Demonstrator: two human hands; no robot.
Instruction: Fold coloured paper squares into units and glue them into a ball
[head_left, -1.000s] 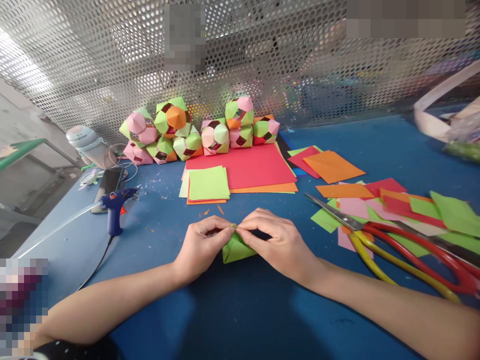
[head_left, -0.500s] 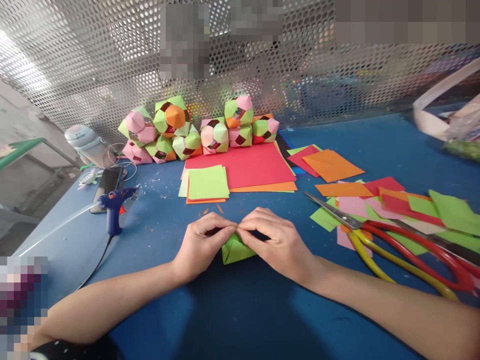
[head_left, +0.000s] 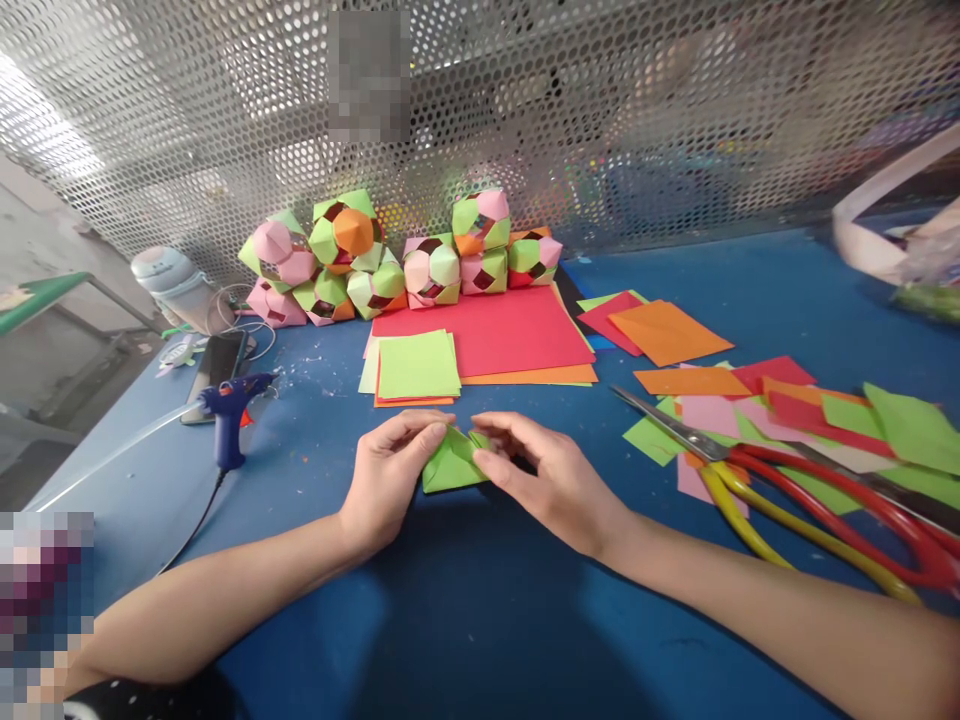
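A folded piece of green paper (head_left: 451,464) is between my two hands, just above the blue table. My left hand (head_left: 394,468) pinches its left edge, thumb on top and fingers behind. The thumb and fingers of my right hand (head_left: 551,470) close on its right side, where a small flap stands up. Part of the paper's far edge is hidden by my fingers. Beyond my hands lies a stack of small paper squares (head_left: 418,364), light green on top, resting on larger red sheets (head_left: 517,330).
Folded paper balls (head_left: 352,255) stand piled along the perforated metal screen (head_left: 600,130). A blue glue gun (head_left: 229,420) and a phone (head_left: 214,365) are on the left. At right, scissors with red and yellow handles (head_left: 757,520) lie over paper scraps (head_left: 795,405), near orange squares (head_left: 670,332).
Both hands have shifted slightly away and left with the green paper. My fingertips, together at its top before, have parted to either side, so more of its folded face shows.
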